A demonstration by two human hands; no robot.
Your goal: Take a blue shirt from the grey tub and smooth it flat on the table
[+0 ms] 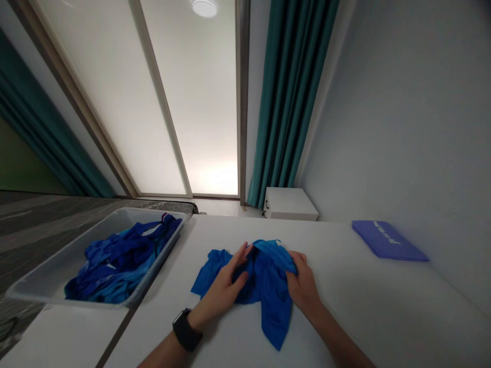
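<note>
Pinching a bunched edge of the blue garment (274,283) between thumb and fingers, our right hand (303,286) holds the cloth at its right side. Our left hand (227,287) lies open over the middle of it, thumb held apart from the fingers and fingertips touching the fabric. On our left wrist we wear a black watch (187,329).

The garment is crumpled and uneven: a lighter blue fold curves across the top between our hands, with a small white mark at its upper edge. A darker, smooth flap hangs toward us and ends in a blunt point, while a wrinkled part spreads out to the left beyond our fingers. It all rests on the white table (345,312), between its left and right sides, nearer the far edge than the flap's tip is.

At the table's left edge we see a translucent bin (44,286) with a loose heap of clothes (118,258) inside, dark and bright blue with touches of white. Toward the far right corner, near the wall (402,128), a flat purple-blue packet (387,240) with pale lettering lies on the table. Past the far edge stands a low white cabinet (289,203), below a teal curtain (295,92).
</note>
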